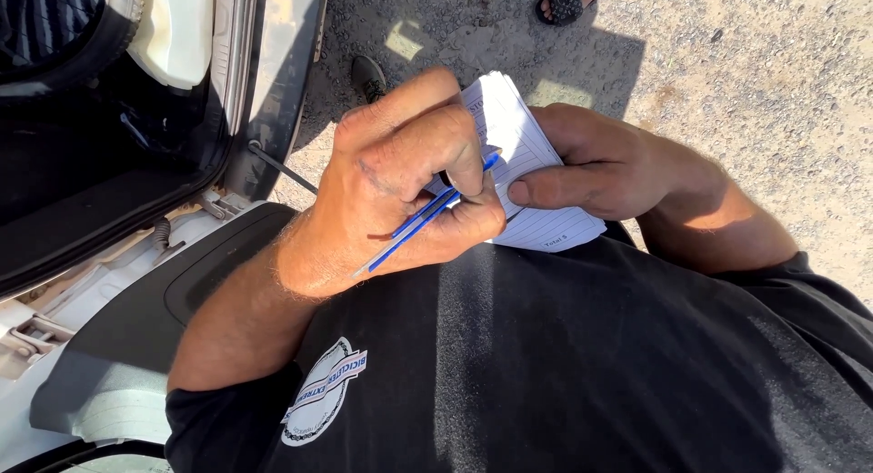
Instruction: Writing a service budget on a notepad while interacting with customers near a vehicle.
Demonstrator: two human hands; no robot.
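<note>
1. My left hand (pixel 400 177) pinched a blue pen (pixel 423 220) between thumb and forefinger, the other fingers curled under – the tip pressed down on the pad (pixel 518 141), the shaft slanting back toward my shirt (pixel 546 364).

2. My right hand (pixel 609 173) cupped the pad from the right, thumb flat across its near edge to keep the lined sheets steady; the fingers beneath were hidden.

3. I held the pad against my belly for a firm backing – no table was near.

4. An open car (pixel 118 164) stood left; gravel (pixel 773 73) and someone's sandalled foot (pixel 564 0) lay far.
</note>
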